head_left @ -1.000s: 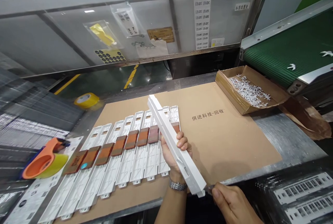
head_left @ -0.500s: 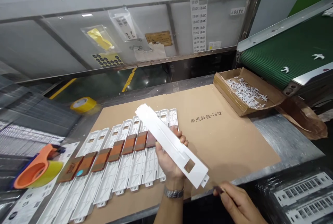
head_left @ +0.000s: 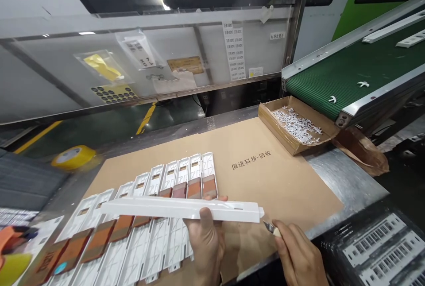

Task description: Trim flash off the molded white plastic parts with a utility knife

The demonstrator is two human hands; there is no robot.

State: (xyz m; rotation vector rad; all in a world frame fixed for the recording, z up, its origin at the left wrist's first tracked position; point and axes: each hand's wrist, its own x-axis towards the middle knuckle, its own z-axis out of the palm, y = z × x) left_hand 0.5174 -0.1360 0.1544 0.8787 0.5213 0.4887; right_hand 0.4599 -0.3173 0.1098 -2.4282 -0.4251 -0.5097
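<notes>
Two hands, left [head_left: 206, 241] gripping white strip [head_left: 181, 209], right [head_left: 299, 257] at its end

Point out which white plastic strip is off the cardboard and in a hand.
The long white strip held crosswise in the left hand, above the row. The other strips lie flat side by side on the cardboard sheet.

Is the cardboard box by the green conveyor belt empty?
No, the cardboard box beside the green conveyor belt holds a heap of small white plastic scraps.
</notes>
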